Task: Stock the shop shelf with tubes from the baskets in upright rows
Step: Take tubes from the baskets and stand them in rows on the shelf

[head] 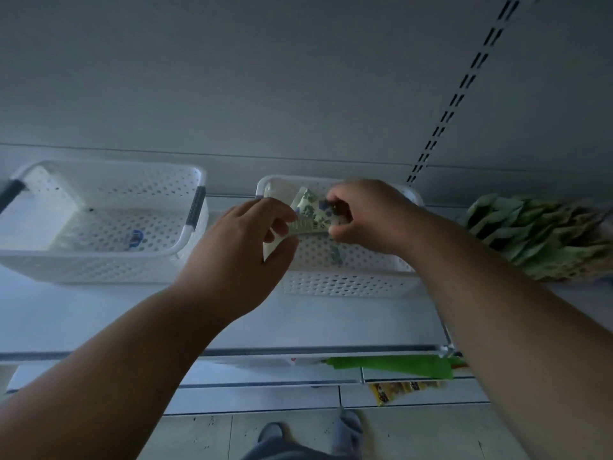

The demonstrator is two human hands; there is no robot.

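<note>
Tube (310, 212), flat, pale green with a dark printed pattern: held over the right-hand basket (345, 283), gripped at both ends. Crimped end sits in the left hand (238, 250), pinched between thumb and curled fingers; the other end is in the right hand (365, 215), whose fingers curl round it. Whether the tube stands upright or lies tilted cannot be told; it looks slanted between the two hands.

Right-hand basket: white, perforated plastic, directly under and behind both hands, standing on the shelf (99, 320). A further item with a bluish print shows faintly through its near wall below the right hand; its kind cannot be told.

Left-hand basket (99, 270): white, perforated, grey grip on its right rim, well to the left of the left hand, apart from the other basket. One small item with a blue mark (134, 239) lies on its floor.

Stocked tubes (537, 240): a mass of green tubes, packed together and leaning, to the right of the right hand on the same shelf level, blurred.

Lower shelf, below both forearms: a green strip (391, 366) and a yellow packet (401, 391).

Floor: tiled, with the person's feet (311, 436) beneath the arms.
</note>
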